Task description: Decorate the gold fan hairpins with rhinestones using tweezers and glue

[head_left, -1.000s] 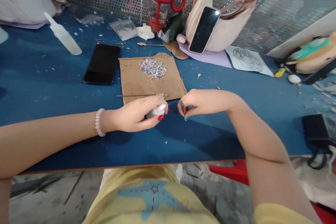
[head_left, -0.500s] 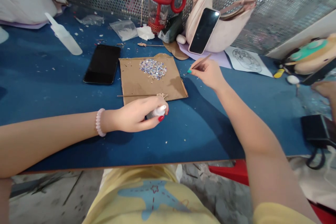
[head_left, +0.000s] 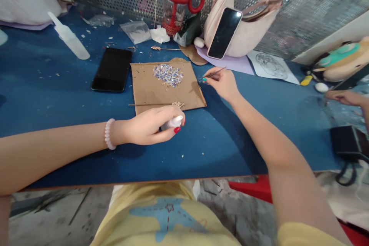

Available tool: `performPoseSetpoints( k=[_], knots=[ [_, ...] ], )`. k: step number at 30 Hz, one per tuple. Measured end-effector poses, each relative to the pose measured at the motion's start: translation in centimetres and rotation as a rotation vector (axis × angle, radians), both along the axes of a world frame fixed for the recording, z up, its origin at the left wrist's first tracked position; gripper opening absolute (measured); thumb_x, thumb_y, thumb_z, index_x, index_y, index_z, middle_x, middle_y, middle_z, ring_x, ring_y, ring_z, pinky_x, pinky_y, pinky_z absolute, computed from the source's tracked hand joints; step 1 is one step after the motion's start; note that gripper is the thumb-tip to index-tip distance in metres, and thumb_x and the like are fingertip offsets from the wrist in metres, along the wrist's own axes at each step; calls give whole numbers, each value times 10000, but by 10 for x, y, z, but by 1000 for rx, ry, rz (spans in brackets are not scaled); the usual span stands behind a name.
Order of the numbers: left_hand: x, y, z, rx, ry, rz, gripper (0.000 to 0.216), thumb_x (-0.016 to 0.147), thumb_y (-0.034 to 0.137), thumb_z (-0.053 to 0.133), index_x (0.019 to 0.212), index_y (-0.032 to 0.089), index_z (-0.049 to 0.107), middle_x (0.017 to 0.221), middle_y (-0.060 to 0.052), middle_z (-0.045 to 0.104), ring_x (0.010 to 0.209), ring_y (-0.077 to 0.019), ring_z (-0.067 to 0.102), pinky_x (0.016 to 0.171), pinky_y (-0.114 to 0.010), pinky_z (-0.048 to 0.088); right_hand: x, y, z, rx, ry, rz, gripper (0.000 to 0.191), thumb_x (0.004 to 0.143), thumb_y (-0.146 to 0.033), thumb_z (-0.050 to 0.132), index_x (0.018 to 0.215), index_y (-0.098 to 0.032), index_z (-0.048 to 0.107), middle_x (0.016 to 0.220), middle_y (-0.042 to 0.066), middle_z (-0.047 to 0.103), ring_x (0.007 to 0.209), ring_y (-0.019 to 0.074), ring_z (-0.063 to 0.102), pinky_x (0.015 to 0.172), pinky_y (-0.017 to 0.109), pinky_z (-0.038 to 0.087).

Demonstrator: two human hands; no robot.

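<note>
My left hand (head_left: 150, 125) rests on the blue table (head_left: 57, 96), closed around a small white bottle (head_left: 172, 122). My right hand (head_left: 221, 82) is reached out to the right edge of a brown cardboard sheet (head_left: 161, 90), pinching thin tweezers (head_left: 211, 73) whose tips point left toward the cardboard. A heap of tiny shiny beads (head_left: 168, 75) lies on the cardboard's far half. A thin metal pin with a decorated end (head_left: 155, 104) lies along the cardboard's near edge, just beyond my left hand.
A black phone (head_left: 112, 70) lies left of the cardboard, a white squeeze bottle (head_left: 69, 38) further left. A beige bag (head_left: 248, 27) with a phone (head_left: 224, 33) leaning on it and a red-handled cup (head_left: 178, 2) stand by the mesh wall. Another person's hand (head_left: 344, 97) is at the right.
My right hand left its spot beside my left hand, went up and right with the tweezers, then dipped slightly toward the cardboard's right edge. My left hand stayed still.
</note>
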State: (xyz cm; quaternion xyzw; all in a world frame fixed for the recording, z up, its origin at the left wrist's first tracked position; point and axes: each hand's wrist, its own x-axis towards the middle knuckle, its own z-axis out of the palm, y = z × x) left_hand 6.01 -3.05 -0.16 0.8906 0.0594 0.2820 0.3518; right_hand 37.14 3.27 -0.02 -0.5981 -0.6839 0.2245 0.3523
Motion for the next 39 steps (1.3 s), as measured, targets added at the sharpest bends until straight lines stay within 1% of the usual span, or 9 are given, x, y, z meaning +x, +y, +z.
performPoseSetpoints(
  k=[3,7,10,17,22,25,29,36,39],
  knots=[
    [0,0,0,-2,-2,-2,141,976,156,504,1111,192,517,1000,-80,667,866,-187,659,775,-295,530,-2,1,-5,4,33,-31,150,814,-268,628,941,-191,647,883,55,725,919,222,738,848,379,610],
    [0,1,0,-1,-4,-6,143,979,156,503,1117,192,512,1001,-82,665,870,-186,656,779,-299,531,0,1,-8,40,29,-34,165,796,-302,667,925,-200,660,980,53,726,983,212,719,956,391,584],
    [0,1,0,1,-6,-10,144,979,152,502,1117,193,510,1003,-81,665,874,-186,657,781,-298,531,2,2,-9,51,19,-19,142,789,-294,672,900,-206,671,986,51,732,993,213,716,981,390,571],
    [0,0,0,3,-9,-6,148,974,148,508,1113,197,513,1000,-75,668,865,-188,664,775,-296,536,2,3,-13,64,-8,-10,117,798,-256,662,900,-200,669,963,62,753,941,215,728,892,374,586],
    [0,1,1,2,-18,-7,159,970,146,513,1120,199,514,1000,-72,669,856,-187,668,768,-292,540,2,0,-9,102,-95,4,109,813,-274,673,886,-196,693,963,71,764,929,235,719,841,378,548],
    [0,1,-1,5,-25,-13,169,968,141,514,1128,196,511,999,-75,667,858,-184,666,773,-291,541,2,-1,-6,133,-147,36,95,821,-280,668,862,-199,700,948,63,765,933,239,709,858,382,531],
    [0,1,-2,11,-24,-17,168,973,136,509,1131,193,506,997,-71,666,866,-179,660,784,-291,539,3,0,-7,195,-181,74,65,804,-241,653,832,-197,691,916,51,756,911,227,701,899,391,531],
    [0,1,-1,11,-22,-19,159,977,140,506,1127,192,509,1001,-71,663,859,-177,658,775,-288,538,9,4,-10,261,-170,107,65,780,-193,652,829,-198,694,882,41,748,865,214,711,884,399,567],
    [0,1,-1,11,-20,-17,158,976,140,507,1125,192,511,999,-71,663,859,-179,661,775,-290,540,10,5,-13,276,-140,114,77,791,-180,640,843,-197,694,888,38,745,854,205,715,879,400,588]
  ],
)
